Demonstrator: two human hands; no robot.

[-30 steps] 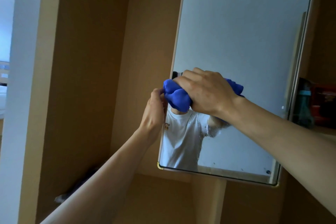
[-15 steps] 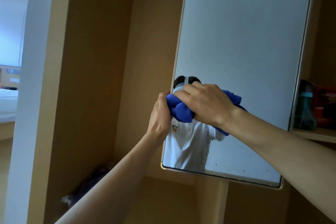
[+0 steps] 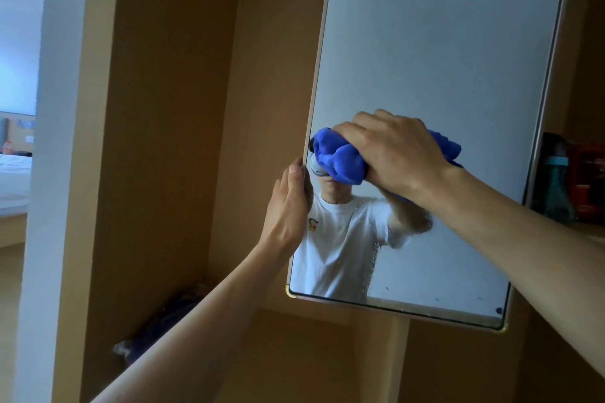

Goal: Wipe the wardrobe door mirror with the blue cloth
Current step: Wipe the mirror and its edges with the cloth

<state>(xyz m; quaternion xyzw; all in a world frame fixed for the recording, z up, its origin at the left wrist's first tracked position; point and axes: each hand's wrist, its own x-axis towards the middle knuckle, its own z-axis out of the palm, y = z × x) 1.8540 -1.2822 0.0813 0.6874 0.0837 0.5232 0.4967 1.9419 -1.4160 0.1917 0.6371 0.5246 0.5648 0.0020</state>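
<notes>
The wardrobe door mirror (image 3: pixel 435 52) hangs open in a thin pale frame, tilted in view. My right hand (image 3: pixel 396 154) grips the bunched blue cloth (image 3: pixel 340 159) and presses it against the glass near the mirror's left edge, about mid-height. My left hand (image 3: pixel 289 206) holds the mirror door's left edge, fingers curled behind it and thumb along the front. The glass below the cloth shows faint streaks and small specks near the bottom edge. A person in a white T-shirt is reflected in the lower left of the mirror.
The open wardrobe's wooden side panel (image 3: pixel 157 141) stands left of the door. A dark bundle (image 3: pixel 157 327) lies on the wardrobe floor. To the right, a shelf holds a teal bottle (image 3: pixel 555 183) and a red item (image 3: pixel 589 183). A bed shows at far left.
The cloth and my right hand have shifted slightly along the glass by the left edge. My left hand has slid a little lower on the door's edge. The view has moved closer.
</notes>
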